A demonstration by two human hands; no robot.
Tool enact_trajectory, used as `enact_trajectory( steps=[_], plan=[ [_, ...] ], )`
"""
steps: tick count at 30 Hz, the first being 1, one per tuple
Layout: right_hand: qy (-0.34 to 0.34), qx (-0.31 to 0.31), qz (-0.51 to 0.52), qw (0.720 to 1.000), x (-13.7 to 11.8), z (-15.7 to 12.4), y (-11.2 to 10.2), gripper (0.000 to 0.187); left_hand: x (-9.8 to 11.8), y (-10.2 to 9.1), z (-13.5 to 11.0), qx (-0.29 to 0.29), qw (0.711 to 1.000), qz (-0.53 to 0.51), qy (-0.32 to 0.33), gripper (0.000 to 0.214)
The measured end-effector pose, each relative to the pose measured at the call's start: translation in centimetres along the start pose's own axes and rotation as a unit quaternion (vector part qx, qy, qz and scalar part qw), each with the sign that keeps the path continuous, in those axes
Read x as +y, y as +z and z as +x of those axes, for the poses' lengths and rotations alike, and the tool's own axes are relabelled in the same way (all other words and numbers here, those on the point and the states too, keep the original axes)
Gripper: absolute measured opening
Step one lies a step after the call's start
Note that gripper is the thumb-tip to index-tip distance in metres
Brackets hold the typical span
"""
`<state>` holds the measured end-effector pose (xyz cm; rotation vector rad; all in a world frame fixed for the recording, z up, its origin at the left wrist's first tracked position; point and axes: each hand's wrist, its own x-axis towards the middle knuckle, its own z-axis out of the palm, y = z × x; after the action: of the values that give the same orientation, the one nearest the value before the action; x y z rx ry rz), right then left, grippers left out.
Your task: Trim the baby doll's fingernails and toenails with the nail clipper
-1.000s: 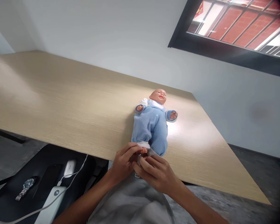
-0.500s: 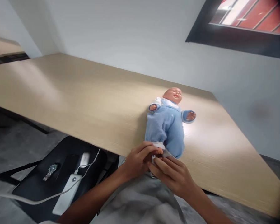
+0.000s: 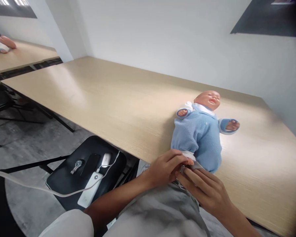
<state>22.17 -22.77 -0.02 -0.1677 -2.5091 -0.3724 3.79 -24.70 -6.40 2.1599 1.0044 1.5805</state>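
A baby doll (image 3: 196,131) in a fleecy blue outfit with white collar and cuffs lies on its back at the table's front edge, feet towards me. My left hand (image 3: 164,168) is closed around the doll's foot (image 3: 190,161), whose toes stick out below a white trouser cuff (image 3: 188,154). Fingers pinched together, my right hand (image 3: 208,187) works just under that foot. A small whitish, shiny thing (image 3: 182,168) shows at its fingertips, too small to make out. The doll's other foot is hidden behind my right hand.
The doll's wooden table (image 3: 113,95) runs along a white wall. Left of me, a black chair (image 3: 64,179) carries a watch (image 3: 76,166), a dark phone (image 3: 90,164), a white power bank (image 3: 90,189) and a small white device (image 3: 106,160). A white cable (image 3: 64,195) crosses there.
My view has swung left, so the table, doll and hands sit further right in the picture. Both hands keep their place at the doll's foot, with only slight finger movement.
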Motion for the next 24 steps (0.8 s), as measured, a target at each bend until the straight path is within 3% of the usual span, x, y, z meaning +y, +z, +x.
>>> enact_trajectory(
  steps=[9,17,22,24],
  plan=[
    [0.002,-0.008,-0.002,1.0,-0.1,0.4,0.0,0.027,0.1,0.0,-0.2,-0.034,0.999,0.022,-0.019,0.027],
    [0.009,-0.014,0.0,1.0,0.2,0.3,0.4,0.027,-0.1,0.3,-0.1,-0.039,0.997,-0.031,-0.056,0.029],
    [0.032,0.069,0.041,0.996,0.1,-1.5,0.5,0.019,0.9,-0.2,-1.9,-0.061,0.98,-0.111,-0.151,0.013],
    [0.059,0.111,0.047,0.991,-0.1,-2.8,0.5,0.017,1.2,-1.8,-3.7,-0.133,0.952,-0.173,-0.213,0.025]
  ],
)
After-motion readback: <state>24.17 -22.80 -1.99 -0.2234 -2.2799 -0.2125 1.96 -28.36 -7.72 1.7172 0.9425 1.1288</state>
